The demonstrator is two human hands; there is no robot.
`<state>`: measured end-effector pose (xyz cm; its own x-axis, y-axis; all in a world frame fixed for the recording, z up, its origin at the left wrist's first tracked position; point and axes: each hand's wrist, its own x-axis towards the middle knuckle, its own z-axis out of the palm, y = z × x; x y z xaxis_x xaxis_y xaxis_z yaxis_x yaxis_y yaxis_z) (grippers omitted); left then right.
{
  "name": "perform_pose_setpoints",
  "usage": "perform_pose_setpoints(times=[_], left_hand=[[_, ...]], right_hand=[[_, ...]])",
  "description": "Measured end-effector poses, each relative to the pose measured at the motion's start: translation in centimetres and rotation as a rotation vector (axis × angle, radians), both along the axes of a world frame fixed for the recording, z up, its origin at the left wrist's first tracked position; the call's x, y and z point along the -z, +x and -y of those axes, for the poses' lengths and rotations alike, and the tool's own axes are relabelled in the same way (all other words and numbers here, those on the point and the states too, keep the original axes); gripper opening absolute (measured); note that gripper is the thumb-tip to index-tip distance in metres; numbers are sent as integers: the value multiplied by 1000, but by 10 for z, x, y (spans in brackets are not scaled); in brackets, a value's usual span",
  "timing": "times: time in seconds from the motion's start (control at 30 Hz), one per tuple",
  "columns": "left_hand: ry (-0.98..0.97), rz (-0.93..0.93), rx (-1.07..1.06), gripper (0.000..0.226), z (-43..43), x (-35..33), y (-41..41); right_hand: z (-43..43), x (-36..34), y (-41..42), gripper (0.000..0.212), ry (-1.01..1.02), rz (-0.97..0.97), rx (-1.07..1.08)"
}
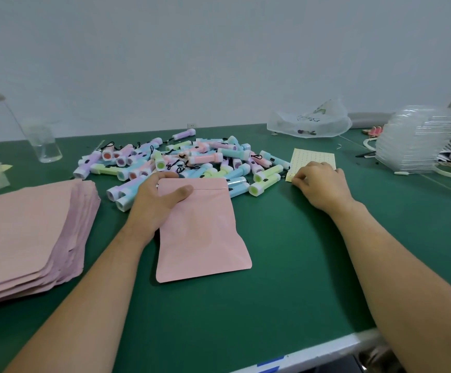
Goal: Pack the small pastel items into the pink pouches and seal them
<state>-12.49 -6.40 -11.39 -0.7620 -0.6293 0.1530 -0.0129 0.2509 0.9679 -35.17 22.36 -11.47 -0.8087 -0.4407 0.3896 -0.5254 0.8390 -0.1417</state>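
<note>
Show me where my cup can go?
Bare green table mat lies between the flat pink pouch and the right hand, down to the near edge. Crowded: the pile of small pastel plastic items behind, the pink pouch stack left.

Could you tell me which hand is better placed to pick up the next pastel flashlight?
Right: the left hand grips the pink pouch, while the right hand rests on the yellow dotted sheet beside the flashlight pile.
</note>
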Motion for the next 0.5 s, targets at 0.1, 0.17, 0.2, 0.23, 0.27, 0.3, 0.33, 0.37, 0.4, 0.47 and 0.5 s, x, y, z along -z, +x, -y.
perform_pose_setpoints(times=[0.1, 0.17, 0.2, 0.23, 0.27, 0.3, 0.33, 0.37, 0.4, 0.47, 0.5], left_hand=[[3, -8, -1, 39, 2, 2, -1], [-21, -14, -17, 43, 2, 2, -2], [-35, -17, -29, 45, 2, 3, -3], [-46, -20, -39, 46, 2, 3, -4], [-50, -22, -46, 47, 1, 3, -4], [-50, -26, -48, 47, 1, 3, -5], [-49, -30, -43, 48, 0, 3, -5], [-50, -36, -34, 49, 0, 3, -4], [-48, -50, -16, 50, -1, 3, -4], [-48, -101, 38, 52, -3, 2, -2], [-82, -125, 56, 49, -4, 2, -1]], right_hand=[[4, 3, -2, 32, 29, -48, 28], [8, 3, 2, 31, -46, -46, 8], [13, 1, 5, 30, -124, -19, -23], [19, -1, 11, 29, -224, 27, -68], [27, -3, 18, 27, -340, 83, -125], [37, -6, 28, 25, -464, 146, -190], [48, -10, 39, 23, -587, 217, -257], [60, -13, 52, 23, -694, 294, -327], [72, -15, 65, 23, -779, 376, -397], [97, -18, 87, 21, -871, 508, -509], [108, -19, 96, 21, -894, 546, -554]])
